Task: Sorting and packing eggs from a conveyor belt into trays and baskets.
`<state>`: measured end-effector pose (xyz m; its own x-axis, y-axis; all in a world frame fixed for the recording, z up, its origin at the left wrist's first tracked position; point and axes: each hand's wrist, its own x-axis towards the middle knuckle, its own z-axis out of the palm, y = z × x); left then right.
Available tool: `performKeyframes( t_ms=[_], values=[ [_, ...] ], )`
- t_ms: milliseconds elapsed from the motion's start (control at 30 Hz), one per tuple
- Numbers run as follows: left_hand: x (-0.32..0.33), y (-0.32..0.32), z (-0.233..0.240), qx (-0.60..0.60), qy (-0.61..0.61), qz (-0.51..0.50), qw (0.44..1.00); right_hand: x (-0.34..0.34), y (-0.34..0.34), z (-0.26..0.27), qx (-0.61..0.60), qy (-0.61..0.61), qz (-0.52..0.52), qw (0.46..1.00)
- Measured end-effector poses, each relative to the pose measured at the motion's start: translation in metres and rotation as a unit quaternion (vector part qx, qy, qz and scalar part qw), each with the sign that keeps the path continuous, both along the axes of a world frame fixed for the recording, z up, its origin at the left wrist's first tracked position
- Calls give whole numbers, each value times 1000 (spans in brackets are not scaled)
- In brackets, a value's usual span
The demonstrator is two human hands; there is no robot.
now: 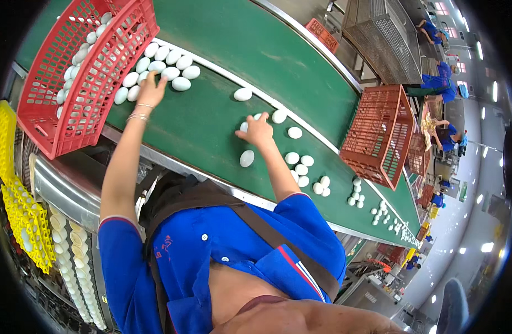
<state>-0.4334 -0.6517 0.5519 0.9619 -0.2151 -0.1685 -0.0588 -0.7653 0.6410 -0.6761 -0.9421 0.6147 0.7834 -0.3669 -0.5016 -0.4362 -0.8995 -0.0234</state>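
Observation:
On the green conveyor belt (206, 108), a cluster of pale eggs (181, 84) lies beside a red plastic crate (85, 83) holding more eggs. Over that cluster my left hand (152, 92) has its fingers spread, touching or just above the eggs. My right hand (258, 131) is farther right, palm down, with its fingers over two eggs (244, 126); whether it grips them is hidden. One egg (247, 158) lies just below this hand, and others (280, 116) lie to its right. Thin bracelets circle my left wrist.
A white divider strip (226, 74) runs along the belt. An orange-red crate (377, 133) stands at the right, across the divider. More eggs (325, 181) trail off down the belt. Yellow egg trays (26, 225) and a metal machine (64, 188) are at left. Co-workers (444, 87) stand in the background.

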Motion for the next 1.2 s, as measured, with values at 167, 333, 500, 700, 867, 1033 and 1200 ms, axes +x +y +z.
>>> performKeyframes(
  t_ms=[167, 333, 500, 700, 867, 1033, 1200],
  values=[
    [-20, -71, 4, 24, -14, 66, 997, -6, 11, 5, 43, 20, -1, 999],
    [-37, -80, 13, 5, -26, -76, 997, -14, 15, -4, 57, -44, 27, 997],
    [-50, -59, 18, 67, 19, -129, 989, -8, 23, -3, 84, -43, 27, 995],
    [-89, -16, 56, -357, 221, -42, 907, 7, 20, -6, 106, -36, 80, 990],
    [-156, 69, 137, -678, 298, -41, 671, 34, 102, 61, 122, -138, 105, 977],
    [-230, 194, 192, -758, 115, 82, 636, 59, 267, 166, 286, -267, 277, 878],
    [-314, 347, 237, -529, -132, 327, 772, 53, 437, 215, 419, -251, 450, 748]
  ],
)
